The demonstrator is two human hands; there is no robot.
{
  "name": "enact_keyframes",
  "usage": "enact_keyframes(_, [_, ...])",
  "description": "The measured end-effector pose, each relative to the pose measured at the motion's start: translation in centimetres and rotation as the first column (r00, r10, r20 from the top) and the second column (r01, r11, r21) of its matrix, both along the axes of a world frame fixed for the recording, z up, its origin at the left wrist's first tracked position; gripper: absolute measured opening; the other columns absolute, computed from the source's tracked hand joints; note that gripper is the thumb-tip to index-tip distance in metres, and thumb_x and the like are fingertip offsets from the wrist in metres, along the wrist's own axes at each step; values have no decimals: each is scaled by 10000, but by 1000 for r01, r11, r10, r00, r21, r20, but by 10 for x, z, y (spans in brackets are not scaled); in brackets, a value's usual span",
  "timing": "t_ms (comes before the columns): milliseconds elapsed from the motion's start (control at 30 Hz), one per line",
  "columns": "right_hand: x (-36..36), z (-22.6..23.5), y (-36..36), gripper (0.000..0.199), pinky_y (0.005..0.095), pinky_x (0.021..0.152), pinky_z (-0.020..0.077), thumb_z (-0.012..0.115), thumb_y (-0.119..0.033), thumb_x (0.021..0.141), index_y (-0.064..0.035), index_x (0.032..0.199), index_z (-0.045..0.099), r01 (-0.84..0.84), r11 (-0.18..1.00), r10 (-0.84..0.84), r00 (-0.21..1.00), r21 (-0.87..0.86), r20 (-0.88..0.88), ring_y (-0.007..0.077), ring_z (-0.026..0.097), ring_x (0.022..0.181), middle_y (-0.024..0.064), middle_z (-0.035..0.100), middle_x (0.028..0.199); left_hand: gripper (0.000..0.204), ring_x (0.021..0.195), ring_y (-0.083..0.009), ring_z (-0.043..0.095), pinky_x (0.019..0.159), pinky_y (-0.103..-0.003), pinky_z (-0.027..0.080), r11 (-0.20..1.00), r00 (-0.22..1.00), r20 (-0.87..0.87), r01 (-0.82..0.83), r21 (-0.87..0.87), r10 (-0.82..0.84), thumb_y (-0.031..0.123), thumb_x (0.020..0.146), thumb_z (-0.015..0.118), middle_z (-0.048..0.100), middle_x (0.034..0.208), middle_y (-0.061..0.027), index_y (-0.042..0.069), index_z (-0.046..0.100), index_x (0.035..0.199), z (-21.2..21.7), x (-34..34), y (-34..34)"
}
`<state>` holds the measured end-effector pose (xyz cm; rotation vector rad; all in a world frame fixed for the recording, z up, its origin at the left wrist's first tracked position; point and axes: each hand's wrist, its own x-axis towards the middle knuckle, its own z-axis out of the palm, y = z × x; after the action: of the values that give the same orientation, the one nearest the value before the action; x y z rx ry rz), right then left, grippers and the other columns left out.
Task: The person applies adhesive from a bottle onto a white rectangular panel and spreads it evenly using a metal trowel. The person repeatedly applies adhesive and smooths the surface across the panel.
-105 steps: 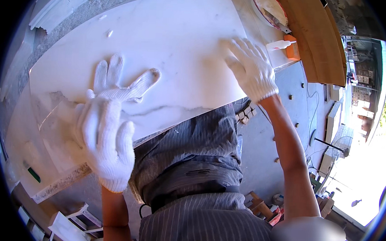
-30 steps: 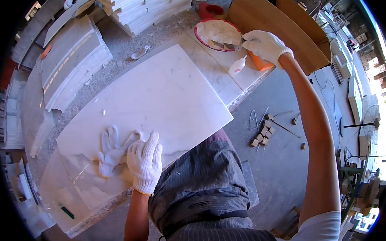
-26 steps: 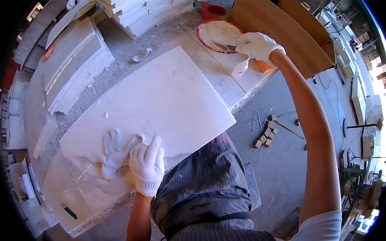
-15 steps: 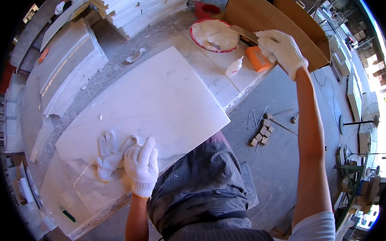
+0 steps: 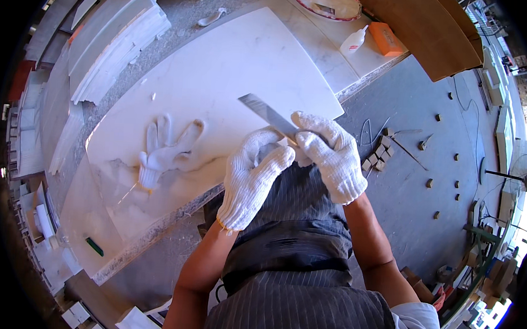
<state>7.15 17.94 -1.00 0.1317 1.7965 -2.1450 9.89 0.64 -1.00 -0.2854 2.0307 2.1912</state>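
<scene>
In front of my waist, my right hand [image 5: 328, 155], in a white knitted glove, pinches a flat metal blade [image 5: 266, 113] at its near end. The blade points to the far left, above the white marble-look slab [image 5: 221, 62]. Close beside it is my left hand [image 5: 254, 176], also gloved. Its fingers are curved and stand apart from the thumb, with the fingertips near the blade's held end. A spare white glove [image 5: 163, 151] lies flat on the slab, left of my hands.
At the far side are a red-rimmed bowl of pale paste [image 5: 329, 3], a white squeeze bottle [image 5: 354, 40], an orange box [image 5: 386, 39] and a cardboard box [image 5: 428, 30]. Small blocks [image 5: 378, 155] lie on the floor at right. Stacked slabs [image 5: 113, 46] stand at left; a green object [image 5: 94, 246] sits near the corner.
My right hand has come back from beside the orange box to my waist, now with the blade. My left hand has lifted off the slab and moved right towards it. The view has shifted.
</scene>
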Motion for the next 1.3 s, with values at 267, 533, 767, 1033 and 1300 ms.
enact_keyframes(267, [22, 1, -15, 397, 281, 821, 567, 671, -97, 973, -38, 1361, 614, -85, 989, 89, 996, 124, -29, 119, 662, 954, 113, 715, 1123, 153, 630, -51, 552, 572, -206, 450, 946, 966, 227, -182, 269, 121, 125, 925, 747, 653, 760, -14, -14, 696, 964, -5, 12, -6])
enact_keyframes(533, [29, -1, -19, 434, 276, 757, 569, 668, -66, 962, -30, 1387, 588, -116, 987, 122, 991, 110, -49, 120, 670, 889, 132, 726, 1111, 154, 618, -61, 543, 559, -200, 434, 931, 954, 231, -251, 265, 192, 128, 938, 731, 640, 746, -20, -21, 696, 919, -1, 19, -9])
enact_keyframes(767, [32, -9, -21, 422, 269, 748, 567, 643, -58, 976, -18, 1392, 581, -21, 1000, 21, 997, -2, 68, 123, 668, 860, 130, 722, 1117, 271, 789, -104, 611, 704, -265, 516, 989, 983, 163, -98, 109, 79, 220, 971, 694, 679, 900, -50, -17, 684, 1101, 5, 21, -26])
enact_keyframes(1033, [36, -3, -25, 410, 278, 850, 565, 629, -60, 984, -1, 1387, 582, -71, 995, 69, 997, 66, 38, 144, 676, 974, 98, 706, 1185, 238, 884, -112, 620, 801, -277, 521, 987, 982, 154, -126, 102, 110, 166, 959, 692, 686, 974, -67, -45, 717, 1068, -1, 27, -5])
enact_keyframes(1300, [-97, 67, 69, 338, 325, 803, 576, 679, -131, 922, -83, 1256, 692, 481, 569, 273, 655, 667, -704, 232, 715, 893, 122, 728, 1063, 216, 559, -89, 579, 555, -228, 505, 974, 985, 49, -172, 146, 166, 183, 1058, 523, 695, 814, -73, -21, 557, 1121, 4, 22, -21])
